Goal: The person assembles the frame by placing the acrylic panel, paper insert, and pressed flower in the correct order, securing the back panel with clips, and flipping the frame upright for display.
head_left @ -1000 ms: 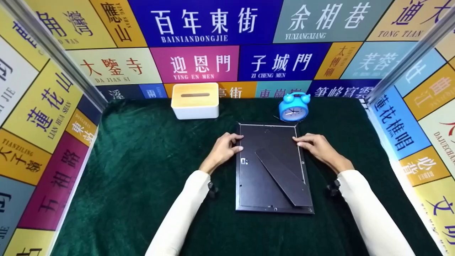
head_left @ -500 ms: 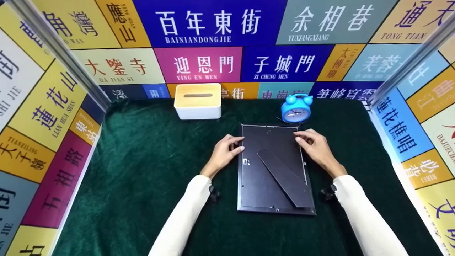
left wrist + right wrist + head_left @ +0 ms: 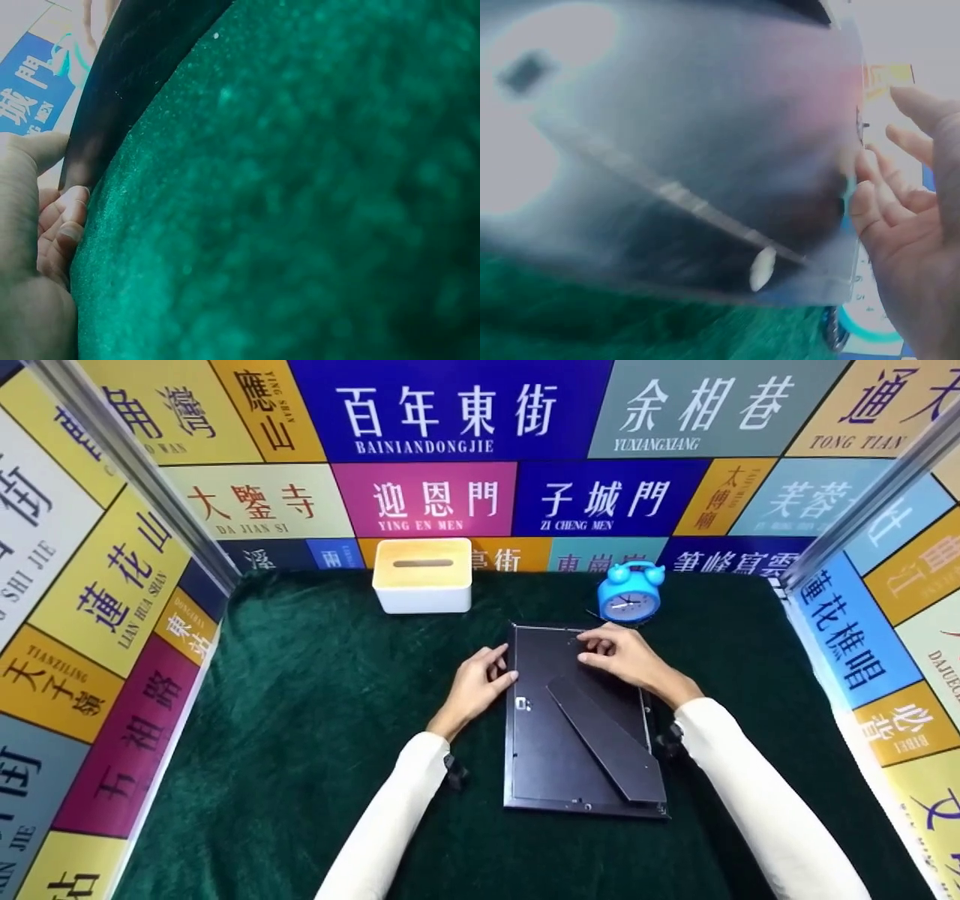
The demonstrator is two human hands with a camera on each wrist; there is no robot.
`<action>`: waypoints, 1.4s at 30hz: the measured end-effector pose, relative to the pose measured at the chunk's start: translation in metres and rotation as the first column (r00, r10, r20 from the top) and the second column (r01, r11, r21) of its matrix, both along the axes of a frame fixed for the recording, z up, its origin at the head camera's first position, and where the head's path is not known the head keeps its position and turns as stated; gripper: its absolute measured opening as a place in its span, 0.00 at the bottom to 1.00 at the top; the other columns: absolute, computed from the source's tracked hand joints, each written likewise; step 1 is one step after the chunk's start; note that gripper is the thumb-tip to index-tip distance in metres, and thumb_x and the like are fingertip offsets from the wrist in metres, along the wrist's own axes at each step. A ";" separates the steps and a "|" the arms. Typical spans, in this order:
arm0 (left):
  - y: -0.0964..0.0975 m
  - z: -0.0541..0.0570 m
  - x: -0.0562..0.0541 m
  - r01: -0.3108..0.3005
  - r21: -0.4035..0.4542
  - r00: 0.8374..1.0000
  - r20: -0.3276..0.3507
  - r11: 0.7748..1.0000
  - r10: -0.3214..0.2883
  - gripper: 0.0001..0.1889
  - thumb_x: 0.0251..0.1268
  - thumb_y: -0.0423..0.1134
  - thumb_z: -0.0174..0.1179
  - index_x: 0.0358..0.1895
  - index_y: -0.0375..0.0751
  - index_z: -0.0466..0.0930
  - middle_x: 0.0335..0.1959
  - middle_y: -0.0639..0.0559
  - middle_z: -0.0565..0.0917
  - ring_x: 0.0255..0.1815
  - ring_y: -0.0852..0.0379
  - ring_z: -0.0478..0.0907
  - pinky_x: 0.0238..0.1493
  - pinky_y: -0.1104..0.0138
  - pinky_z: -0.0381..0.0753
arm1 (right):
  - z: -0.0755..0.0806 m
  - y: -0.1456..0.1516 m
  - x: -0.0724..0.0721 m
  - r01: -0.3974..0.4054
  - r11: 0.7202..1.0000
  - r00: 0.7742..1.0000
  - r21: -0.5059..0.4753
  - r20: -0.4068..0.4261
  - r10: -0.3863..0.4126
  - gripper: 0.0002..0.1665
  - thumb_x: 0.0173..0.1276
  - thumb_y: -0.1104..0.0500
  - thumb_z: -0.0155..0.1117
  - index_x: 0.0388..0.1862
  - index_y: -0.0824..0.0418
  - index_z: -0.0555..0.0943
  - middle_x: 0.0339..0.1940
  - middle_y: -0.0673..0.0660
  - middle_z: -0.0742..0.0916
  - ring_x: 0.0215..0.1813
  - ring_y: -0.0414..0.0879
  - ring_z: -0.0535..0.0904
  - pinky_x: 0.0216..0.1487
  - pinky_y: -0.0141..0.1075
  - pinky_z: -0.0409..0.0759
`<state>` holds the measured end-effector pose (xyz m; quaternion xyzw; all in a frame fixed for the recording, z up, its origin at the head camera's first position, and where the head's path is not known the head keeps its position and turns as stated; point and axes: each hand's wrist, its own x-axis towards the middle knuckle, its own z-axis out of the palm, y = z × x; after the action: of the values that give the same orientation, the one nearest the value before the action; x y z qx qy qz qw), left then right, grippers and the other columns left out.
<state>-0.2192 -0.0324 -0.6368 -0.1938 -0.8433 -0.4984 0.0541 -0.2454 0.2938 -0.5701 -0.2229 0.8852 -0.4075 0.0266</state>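
A black picture frame (image 3: 544, 750) lies back side up on the dark green cloth, its easel leg (image 3: 604, 739) running slantwise across the backing. At its left edge my left hand (image 3: 474, 682) holds on, thumb on one side and fingers on the other in the left wrist view. My right hand (image 3: 622, 656) is over the upper right part of the backing with bent, spread fingers and nothing between them; it covers part of the frame's top right corner. In the right wrist view the frame's backing (image 3: 705, 135) fills most of the picture, beside the right fingers (image 3: 866, 206).
A white tissue box (image 3: 422, 598) with a wooden lid stands at the back, left of the frame. Behind the frame's top right corner is a blue alarm clock (image 3: 628, 598). Panels with printed lettering (image 3: 420, 416) wall in the green cloth (image 3: 300, 735).
My right hand has let go of the frame's right edge and moved left over its upper backing. The left hand stays at the left edge. The head view has shifted slightly.
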 end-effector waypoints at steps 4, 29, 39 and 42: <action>0.002 -0.003 0.000 0.002 0.004 1.000 -0.021 1.000 -0.002 0.28 0.74 0.39 0.74 0.70 0.28 0.82 0.39 0.54 0.81 0.34 0.60 0.76 0.41 0.67 0.75 | 0.001 -0.005 -0.007 -0.017 0.999 0.999 0.030 0.044 0.016 0.24 0.72 0.62 0.80 0.64 0.68 0.88 0.45 0.64 0.88 0.43 0.51 0.80 0.45 0.30 0.76; 0.001 0.000 0.001 0.000 -0.009 1.000 -0.027 1.000 -0.001 0.27 0.74 0.39 0.74 0.70 0.28 0.83 0.38 0.52 0.81 0.35 0.58 0.76 0.41 0.66 0.75 | 0.001 -0.022 -0.012 0.005 0.971 0.999 0.239 0.038 -0.015 0.34 0.74 0.54 0.80 0.75 0.58 0.82 0.44 0.57 0.81 0.41 0.50 0.73 0.41 0.44 0.69; 0.002 0.009 0.005 -0.005 -0.018 0.999 0.033 1.000 0.006 0.27 0.74 0.37 0.74 0.71 0.29 0.82 0.40 0.48 0.83 0.36 0.57 0.76 0.42 0.66 0.75 | -0.001 -0.021 -0.013 -0.046 0.961 0.999 0.272 0.035 0.038 0.33 0.76 0.56 0.77 0.78 0.58 0.81 0.37 0.55 0.77 0.37 0.48 0.71 0.38 0.39 0.68; 0.001 0.008 0.004 -0.002 -0.012 1.000 0.024 1.000 0.002 0.27 0.74 0.37 0.74 0.71 0.28 0.82 0.40 0.48 0.83 0.36 0.57 0.76 0.42 0.66 0.75 | 0.001 -0.022 -0.013 -0.056 0.964 0.998 0.260 0.050 0.044 0.34 0.77 0.57 0.75 0.79 0.59 0.79 0.38 0.56 0.78 0.39 0.49 0.72 0.39 0.39 0.69</action>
<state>-0.2152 -0.0312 -0.6288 -0.1872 -0.8470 -0.4956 0.0436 -0.2580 0.2721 -0.5691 -0.2308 0.9246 -0.2910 0.0852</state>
